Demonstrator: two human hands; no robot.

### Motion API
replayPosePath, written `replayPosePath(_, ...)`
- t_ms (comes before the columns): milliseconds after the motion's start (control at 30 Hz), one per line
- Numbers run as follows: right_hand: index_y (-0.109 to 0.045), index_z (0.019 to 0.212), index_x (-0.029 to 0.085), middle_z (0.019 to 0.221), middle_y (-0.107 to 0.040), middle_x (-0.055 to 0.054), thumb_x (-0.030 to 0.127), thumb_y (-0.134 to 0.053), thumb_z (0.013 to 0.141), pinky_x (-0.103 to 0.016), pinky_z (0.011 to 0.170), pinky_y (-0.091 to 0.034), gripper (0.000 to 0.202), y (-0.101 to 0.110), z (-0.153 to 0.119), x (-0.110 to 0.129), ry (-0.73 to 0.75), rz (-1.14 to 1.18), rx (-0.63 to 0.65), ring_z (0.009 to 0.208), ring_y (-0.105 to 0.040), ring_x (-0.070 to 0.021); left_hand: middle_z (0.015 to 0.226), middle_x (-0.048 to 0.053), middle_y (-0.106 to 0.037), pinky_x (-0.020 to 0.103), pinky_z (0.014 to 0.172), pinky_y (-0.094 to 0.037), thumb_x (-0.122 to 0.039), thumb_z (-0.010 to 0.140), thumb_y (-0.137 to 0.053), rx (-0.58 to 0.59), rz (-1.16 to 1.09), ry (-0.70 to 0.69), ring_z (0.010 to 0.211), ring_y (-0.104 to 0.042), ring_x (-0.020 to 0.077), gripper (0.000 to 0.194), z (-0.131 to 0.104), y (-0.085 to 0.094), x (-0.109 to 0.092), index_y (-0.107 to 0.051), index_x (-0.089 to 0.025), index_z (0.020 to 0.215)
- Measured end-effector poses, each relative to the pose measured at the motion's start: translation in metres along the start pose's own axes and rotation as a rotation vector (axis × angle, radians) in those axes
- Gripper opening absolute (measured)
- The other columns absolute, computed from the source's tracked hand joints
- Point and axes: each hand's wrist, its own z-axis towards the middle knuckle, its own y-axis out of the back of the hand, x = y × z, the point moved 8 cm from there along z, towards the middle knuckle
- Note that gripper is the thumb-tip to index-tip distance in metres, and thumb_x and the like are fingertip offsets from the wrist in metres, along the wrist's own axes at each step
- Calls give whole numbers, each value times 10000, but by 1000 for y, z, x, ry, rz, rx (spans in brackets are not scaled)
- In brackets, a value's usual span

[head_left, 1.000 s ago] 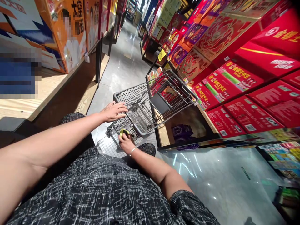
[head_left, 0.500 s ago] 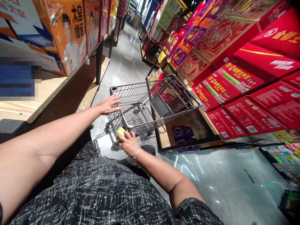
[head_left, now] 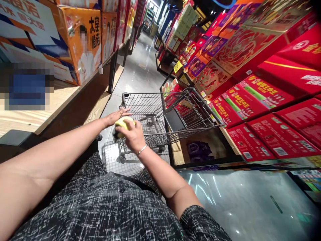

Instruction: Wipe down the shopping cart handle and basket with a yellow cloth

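A wire shopping cart (head_left: 152, 134) stands in front of me, its near end close to my legs. My right hand (head_left: 134, 135) is closed around a yellow cloth (head_left: 120, 124), bunched up at the near end of the cart. Just behind the cloth, my left hand (head_left: 114, 117) reaches the cart's near left rim with fingers stretched out; the cloth hides part of it. Whether the left fingers touch the wire, I cannot tell. A dark panel (head_left: 174, 119) sits inside the basket towards its right side.
Orange and white cartons (head_left: 84, 50) are stacked on a wooden shelf (head_left: 57, 110) to the left. Red gift boxes (head_left: 273, 134) fill the display on the right, close against the cart. A grey tiled aisle (head_left: 136, 60) runs ahead between the shelves.
My right hand has carried the yellow cloth up from the cart's near lower corner to the near end beside my left hand. The view has shifted slightly.
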Motion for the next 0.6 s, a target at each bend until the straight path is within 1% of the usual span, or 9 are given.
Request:
replayPosePath(100, -632, 1248, 434, 1476, -417, 21, 280, -483, 991, -377, 946, -393, 334, 7, 19, -26, -39, -3, 18, 1136, -400, -245, 1467, 119, -517, 422, 1138, -353, -649, 951, 105, -29, 107, -37, 1402, -428, 269, 872, 7, 6, 2, -272, -164, 1570)
replayPosePath(167, -684, 1180, 403, 1435, -451, 23, 247, -490, 983, -357, 953, -408, 317, 11, 15, -30, 68, 40, 61, 1078, -426, -219, 1513, 78, -469, 454, 1159, -317, -676, 951, 67, -38, 236, -42, 1439, -365, 282, 855, 11, 9, 7, -341, -216, 1546)
replayPosePath(233, -722, 1116, 382, 1398, -485, 34, 205, -486, 978, -337, 958, -420, 326, 20, -1, -30, 186, 106, 68, 1063, -433, -201, 1588, 26, -355, 493, 1180, -276, -694, 955, -7, -33, 332, -2, 1479, -276, 316, 816, 15, 11, 13, -456, -267, 1485)
replayPosePath(300, -744, 1072, 371, 1372, -512, 31, 182, -485, 976, -337, 968, -429, 334, 31, -19, -38, 189, 146, -20, 1095, -424, -203, 1636, -15, -233, 540, 1193, -227, -694, 959, -100, -19, 366, 70, 1507, -173, 353, 762, 16, 12, 17, -519, -281, 1442)
replayPosePath(367, -747, 1086, 355, 1369, -523, -5, 192, -498, 975, -381, 994, -431, 318, 34, -37, -54, 55, 130, -180, 1158, -397, -231, 1648, -14, -187, 628, 1176, -181, -687, 962, -147, -5, 377, 135, 1516, -89, 385, 733, 14, 12, 14, -499, -281, 1460)
replayPosePath(400, -747, 1097, 351, 1364, -530, -26, 214, -513, 972, -411, 1007, -428, 298, 29, -46, -59, -18, 112, -250, 1184, -381, -248, 1650, -6, -179, 666, 1161, -165, -687, 964, -145, 0, 377, 148, 1517, -55, 395, 730, 12, 11, 9, -480, -284, 1473)
replayPosePath(467, -753, 1081, 358, 1324, -562, -55, 268, -555, 959, -460, 1024, -421, 250, 0, -58, -59, -87, 95, -300, 1200, -370, -271, 1649, 6, -192, 687, 1150, -154, -682, 973, -83, 0, 349, 118, 1521, -22, 385, 747, 8, 4, -7, -461, -291, 1484)
replayPosePath(533, -768, 1013, 370, 1253, -605, -68, 315, -579, 948, -475, 1024, -423, 207, -44, -62, -47, -75, 114, -249, 1173, -393, -274, 1624, 20, -280, 620, 1182, -171, -657, 975, 28, 14, 291, 44, 1529, -54, 335, 803, 2, -7, -22, -483, -281, 1468)
replayPosePath(600, -775, 977, 370, 1215, -627, -76, 327, -577, 949, -474, 1030, -422, 205, -88, -63, -34, -82, 142, -168, 1153, -421, -271, 1578, 38, -382, 543, 1204, -198, -648, 965, 85, 32, 257, -4, 1530, -85, 297, 870, -2, -19, -28, -545, -252, 1417)
